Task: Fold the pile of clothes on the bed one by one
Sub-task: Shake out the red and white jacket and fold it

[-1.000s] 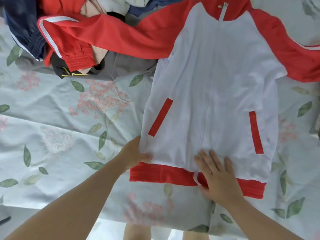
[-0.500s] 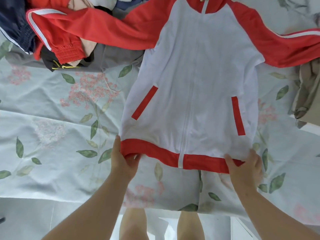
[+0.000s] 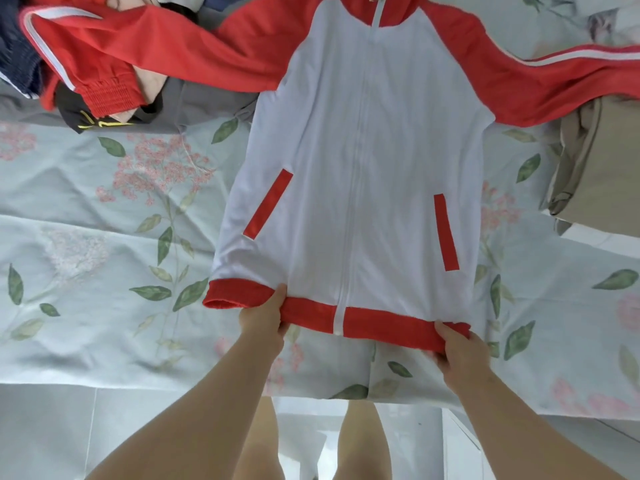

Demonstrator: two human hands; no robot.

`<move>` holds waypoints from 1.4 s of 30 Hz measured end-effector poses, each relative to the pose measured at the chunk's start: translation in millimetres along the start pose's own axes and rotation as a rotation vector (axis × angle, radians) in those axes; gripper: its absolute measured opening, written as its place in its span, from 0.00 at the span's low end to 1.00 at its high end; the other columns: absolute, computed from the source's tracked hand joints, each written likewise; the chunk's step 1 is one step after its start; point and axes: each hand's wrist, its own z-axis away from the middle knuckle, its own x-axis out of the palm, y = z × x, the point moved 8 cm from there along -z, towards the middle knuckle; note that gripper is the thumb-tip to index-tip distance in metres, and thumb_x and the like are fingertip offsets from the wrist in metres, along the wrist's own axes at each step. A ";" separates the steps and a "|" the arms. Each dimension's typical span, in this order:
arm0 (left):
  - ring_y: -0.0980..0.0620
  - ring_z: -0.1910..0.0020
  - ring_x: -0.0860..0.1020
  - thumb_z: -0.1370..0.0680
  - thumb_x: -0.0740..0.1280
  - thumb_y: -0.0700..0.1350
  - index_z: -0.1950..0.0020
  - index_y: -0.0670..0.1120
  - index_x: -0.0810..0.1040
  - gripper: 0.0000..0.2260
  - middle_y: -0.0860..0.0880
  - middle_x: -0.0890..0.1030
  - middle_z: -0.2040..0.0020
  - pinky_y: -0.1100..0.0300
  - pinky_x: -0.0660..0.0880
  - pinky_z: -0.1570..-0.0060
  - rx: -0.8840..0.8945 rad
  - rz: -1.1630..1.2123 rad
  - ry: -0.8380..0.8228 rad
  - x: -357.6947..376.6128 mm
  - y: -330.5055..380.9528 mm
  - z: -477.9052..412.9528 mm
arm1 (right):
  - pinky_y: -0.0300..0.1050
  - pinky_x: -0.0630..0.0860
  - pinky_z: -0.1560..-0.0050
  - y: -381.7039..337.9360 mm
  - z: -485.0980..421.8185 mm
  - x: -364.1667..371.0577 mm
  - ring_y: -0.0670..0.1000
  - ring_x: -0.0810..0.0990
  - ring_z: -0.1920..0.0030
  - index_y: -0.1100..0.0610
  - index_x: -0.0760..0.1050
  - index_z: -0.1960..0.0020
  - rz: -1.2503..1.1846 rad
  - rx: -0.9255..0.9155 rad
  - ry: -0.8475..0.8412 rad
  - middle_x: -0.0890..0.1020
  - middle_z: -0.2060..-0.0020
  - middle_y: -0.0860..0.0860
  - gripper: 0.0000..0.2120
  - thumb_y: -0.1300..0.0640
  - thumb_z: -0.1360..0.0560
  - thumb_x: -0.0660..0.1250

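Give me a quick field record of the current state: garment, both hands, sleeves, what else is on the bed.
garment: white and red zip jacket, front up, spread on the floral bedsheet
left hand: pinching the red hem band left of the zip
right hand: pinching the hem band near its right corner
sleeves: both spread outward, not folded in
unfolded pile: far left, under the left sleeve
beige garment: right edge, under the right sleeve's end
fold progress: none visible yet

Jacket (image 3: 360, 161): collar top and right sleeve end cut off by frame edges; pile of clothes (image 3: 114, 98) partly beneath left sleeve.
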 end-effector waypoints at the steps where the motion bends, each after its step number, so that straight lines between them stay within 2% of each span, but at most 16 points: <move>1: 0.48 0.60 0.76 0.28 0.73 0.39 0.46 0.42 0.72 0.15 0.46 0.76 0.57 0.53 0.75 0.53 -0.003 -0.031 0.038 -8.0 -8.5 4.5 | 0.55 0.78 0.51 9.0 0.1 -6.2 0.55 0.78 0.58 0.57 0.71 0.58 0.046 0.028 0.030 0.78 0.57 0.56 0.07 0.65 0.25 0.67; 4: 0.49 0.63 0.74 0.29 0.75 0.42 0.46 0.41 0.71 0.17 0.47 0.75 0.59 0.52 0.76 0.51 -0.020 -0.091 0.128 -32.2 -29.2 17.1 | 0.58 0.76 0.47 19.6 9.2 -21.2 0.60 0.77 0.54 0.62 0.74 0.55 0.335 -0.001 0.146 0.79 0.54 0.60 0.04 0.64 0.28 0.69; 6: 0.48 0.61 0.76 0.32 0.77 0.44 0.42 0.40 0.72 0.23 0.47 0.77 0.57 0.51 0.77 0.48 0.027 -0.083 0.180 -44.2 -29.9 22.6 | 0.57 0.73 0.43 7.9 18.7 -25.7 0.64 0.77 0.47 0.66 0.73 0.43 0.608 -0.078 0.267 0.78 0.49 0.63 0.16 0.62 0.29 0.68; 9: 0.43 0.44 0.77 0.34 0.78 0.45 0.31 0.43 0.66 0.35 0.46 0.77 0.42 0.53 0.72 0.41 0.174 -0.145 0.320 -60.8 -5.1 28.3 | 0.57 0.62 0.36 -31.4 42.8 -7.6 0.64 0.66 0.35 0.57 0.58 0.28 0.921 -0.248 0.376 0.64 0.32 0.62 0.31 0.59 0.27 0.67; 11: 0.42 0.38 0.74 0.32 0.77 0.41 0.28 0.46 0.61 0.38 0.44 0.72 0.35 0.53 0.71 0.42 0.215 -0.102 0.390 -63.1 14.6 29.6 | 0.57 0.60 0.33 -56.3 53.4 29.2 0.62 0.61 0.31 0.52 0.54 0.26 1.094 -0.458 0.316 0.58 0.27 0.57 0.33 0.57 0.26 0.66; 14: 0.41 0.34 0.68 0.32 0.76 0.41 0.24 0.54 0.53 0.44 0.45 0.60 0.27 0.44 0.69 0.36 0.199 -0.094 0.508 -68.9 35.8 23.7 | 0.56 0.59 0.30 -66.9 65.0 90.7 0.59 0.57 0.27 0.49 0.52 0.24 1.309 -0.706 0.145 0.53 0.24 0.53 0.31 0.53 0.23 0.62; 18: 0.43 0.30 0.61 0.28 0.71 0.45 0.25 0.56 0.54 0.38 0.47 0.55 0.25 0.46 0.59 0.32 0.380 -0.691 0.558 -69.9 74.8 15.7 | 0.53 0.56 0.28 -59.6 79.3 160.5 0.57 0.50 0.24 0.46 0.46 0.23 1.444 -0.844 -0.052 0.47 0.23 0.51 0.29 0.48 0.20 0.56; 20: 0.45 0.31 0.61 0.26 0.68 0.48 0.28 0.57 0.63 0.28 0.50 0.58 0.26 0.49 0.58 0.34 0.474 -0.951 0.453 -57.3 92.6 3.5 | 0.53 0.53 0.27 -59.7 82.3 189.9 0.57 0.46 0.23 0.45 0.44 0.23 1.466 -0.864 -0.133 0.44 0.22 0.50 0.29 0.47 0.19 0.55; 22: 0.45 0.32 0.62 0.24 0.65 0.47 0.30 0.55 0.69 0.22 0.50 0.63 0.28 0.50 0.61 0.35 0.505 -1.019 0.334 -42.8 106.7 -11.3 | 0.53 0.50 0.26 -66.9 81.5 216.8 0.56 0.44 0.23 0.44 0.43 0.23 1.490 -0.894 -0.183 0.42 0.23 0.49 0.29 0.47 0.19 0.54; 26: 0.44 0.35 0.67 0.22 0.63 0.50 0.30 0.53 0.68 0.20 0.47 0.69 0.33 0.49 0.66 0.37 0.572 -0.913 0.237 -12.6 150.0 -35.1 | 0.55 0.50 0.26 -108.1 67.7 263.5 0.56 0.42 0.23 0.44 0.44 0.23 1.466 -0.925 -0.160 0.42 0.23 0.49 0.29 0.48 0.19 0.54; 29: 0.46 0.42 0.74 0.22 0.62 0.49 0.32 0.51 0.70 0.18 0.49 0.73 0.39 0.50 0.73 0.43 0.626 -0.755 0.130 16.4 192.1 -47.9 | 0.56 0.51 0.26 -153.7 63.8 303.0 0.56 0.44 0.23 0.45 0.44 0.23 1.405 -0.982 -0.116 0.44 0.22 0.50 0.30 0.49 0.20 0.55; 31: 0.49 0.45 0.75 0.21 0.62 0.49 0.32 0.50 0.70 0.17 0.50 0.74 0.40 0.54 0.73 0.48 0.680 -0.720 0.102 36.8 224.7 -49.7 | 0.57 0.51 0.26 -183.3 61.9 332.5 0.57 0.43 0.23 0.45 0.44 0.23 1.379 -1.015 -0.119 0.43 0.22 0.50 0.31 0.48 0.20 0.56; 34: 0.52 0.50 0.74 0.20 0.61 0.48 0.33 0.48 0.71 0.16 0.51 0.76 0.45 0.58 0.70 0.52 0.721 -0.567 0.036 66.5 274.5 -52.3 | 0.60 0.52 0.26 -210.5 43.6 366.3 0.60 0.43 0.24 0.44 0.44 0.23 1.351 -0.868 -0.200 0.41 0.23 0.51 0.32 0.47 0.21 0.58; 38: 0.49 0.50 0.78 0.22 0.63 0.47 0.37 0.44 0.74 0.15 0.46 0.79 0.44 0.55 0.74 0.51 0.661 -0.250 0.004 90.1 338.8 -70.3 | 0.61 0.53 0.27 -211.8 23.8 380.7 0.64 0.43 0.25 0.43 0.45 0.23 1.452 -0.701 -0.247 0.40 0.23 0.52 0.34 0.46 0.22 0.60; 40: 0.48 0.51 0.78 0.23 0.64 0.48 0.35 0.42 0.71 0.19 0.42 0.77 0.42 0.54 0.75 0.51 0.613 -0.088 0.042 89.3 364.6 -79.2 | 0.62 0.54 0.27 -210.9 23.3 381.1 0.64 0.41 0.25 0.43 0.44 0.23 1.451 -0.663 -0.266 0.39 0.23 0.51 0.35 0.46 0.22 0.61; 42: 0.45 0.48 0.78 0.25 0.65 0.50 0.32 0.47 0.66 0.23 0.44 0.76 0.42 0.50 0.76 0.45 0.563 0.085 0.158 74.9 384.9 -86.1 | 0.62 0.54 0.27 -211.3 24.5 379.8 0.63 0.40 0.24 0.42 0.44 0.23 1.444 -0.634 -0.282 0.38 0.23 0.50 0.36 0.46 0.23 0.62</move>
